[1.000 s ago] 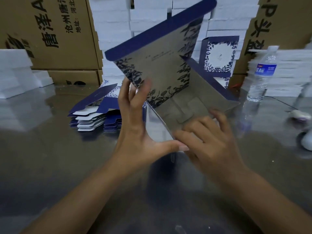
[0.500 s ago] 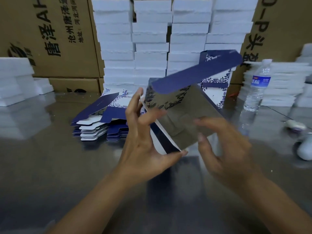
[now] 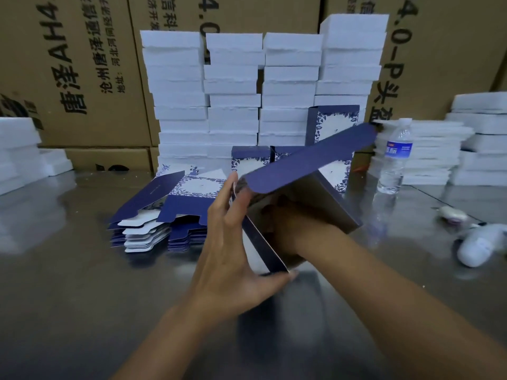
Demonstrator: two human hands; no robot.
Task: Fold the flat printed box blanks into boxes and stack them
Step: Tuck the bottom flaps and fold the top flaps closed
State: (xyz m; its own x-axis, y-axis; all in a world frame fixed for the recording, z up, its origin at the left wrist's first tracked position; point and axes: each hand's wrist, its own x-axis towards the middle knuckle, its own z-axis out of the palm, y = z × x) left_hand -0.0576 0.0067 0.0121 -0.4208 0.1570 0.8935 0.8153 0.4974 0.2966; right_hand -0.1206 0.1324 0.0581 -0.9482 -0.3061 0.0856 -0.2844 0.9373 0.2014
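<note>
Brown printed cartons [image 3: 82, 78] wall off the back, with columns of white slabs [image 3: 233, 91] piled in front of them along the far edge of the shiny steel bench [image 3: 68, 283]. Over the middle of the bench, the half-folded box [image 3: 315, 198] is up in the air, tilted, its long navy flap [image 3: 315, 157] sticking out toward the far right. The left hand [image 3: 233, 256] braces the box's near-left side: fingers straight and spread up the panel, thumb stretched under the lower corner. The right hand [image 3: 290, 229] is plunged inside the box, and its fingers are lost in the shadow there, so I cannot tell whether they are curled or flat. Behind the left hand, toward the far edge, sits the stack of flat blanks [image 3: 164, 223]. Finished boxes [image 3: 333, 124] stand upright against the white columns. A water bottle [image 3: 395, 157] stands toward the far right corner.
</note>
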